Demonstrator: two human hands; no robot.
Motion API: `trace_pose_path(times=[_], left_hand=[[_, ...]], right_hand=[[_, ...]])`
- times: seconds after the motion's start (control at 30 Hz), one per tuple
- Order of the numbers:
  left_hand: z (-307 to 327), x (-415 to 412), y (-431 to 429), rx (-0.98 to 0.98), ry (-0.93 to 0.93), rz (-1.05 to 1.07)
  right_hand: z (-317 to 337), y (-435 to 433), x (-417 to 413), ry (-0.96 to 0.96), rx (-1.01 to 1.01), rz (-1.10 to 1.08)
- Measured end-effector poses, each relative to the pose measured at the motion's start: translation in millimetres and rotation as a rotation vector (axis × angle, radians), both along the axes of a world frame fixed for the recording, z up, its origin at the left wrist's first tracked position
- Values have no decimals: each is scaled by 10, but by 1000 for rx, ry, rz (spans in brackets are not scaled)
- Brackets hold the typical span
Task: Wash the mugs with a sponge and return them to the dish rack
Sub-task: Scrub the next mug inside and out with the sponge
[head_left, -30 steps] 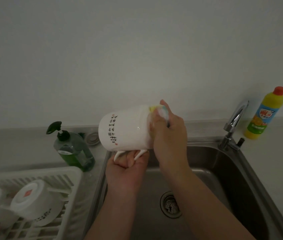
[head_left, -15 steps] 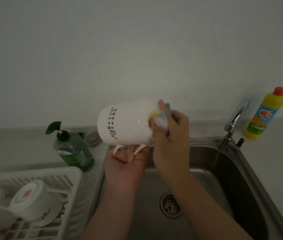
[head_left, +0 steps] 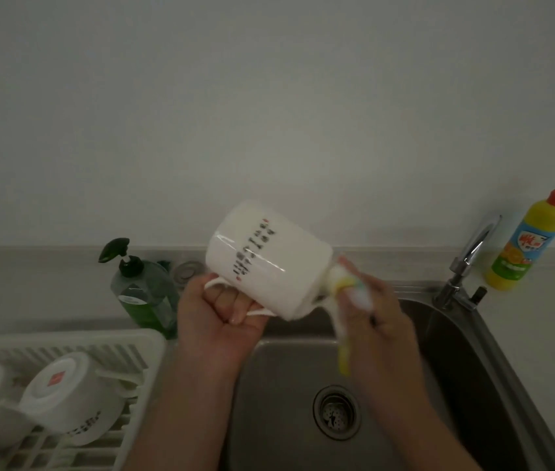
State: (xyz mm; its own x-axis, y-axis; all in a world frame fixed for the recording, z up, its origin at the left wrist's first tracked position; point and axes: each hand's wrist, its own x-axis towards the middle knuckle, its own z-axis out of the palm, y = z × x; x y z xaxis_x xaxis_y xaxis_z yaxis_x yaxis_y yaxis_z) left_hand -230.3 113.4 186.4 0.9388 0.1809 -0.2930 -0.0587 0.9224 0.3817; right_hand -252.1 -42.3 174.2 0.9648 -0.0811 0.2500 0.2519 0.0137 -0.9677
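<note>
Both hands are clamped, left hand (head_left: 215,321) on the mug (head_left: 269,263) handle, right hand (head_left: 383,322) pinching the sponge (head_left: 349,283); a slippery handle could drop it into the sink (head_left: 279,379).

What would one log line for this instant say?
step: scrubbing mug | left hand: grips its handle | right hand: holds sponge at its mouth | over sink | two mugs in rack

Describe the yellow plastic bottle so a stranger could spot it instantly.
Start at the steel sink and find its chrome tap at the back right. Right of it stands the yellow plastic bottle; unlike the green pump bottle, it has a red cap.
</note>
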Motion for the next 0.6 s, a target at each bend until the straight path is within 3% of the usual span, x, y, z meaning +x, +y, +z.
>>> trace_pose_path(times=[0.07, 0.27, 0.5, 0.6], left_hand=[[75, -6, 69, 141, -33, 5], [187, -80, 17, 336, -150, -2], [295, -141, 123, 458, -190, 47], [319, -169, 106, 433, -233, 63]], right_hand=[[72, -217, 86, 31, 56, -9], [363, -166, 52, -204, -159, 166], [542, -75, 302, 57, -124, 182], [577, -1, 362, 102, -147, 308]])
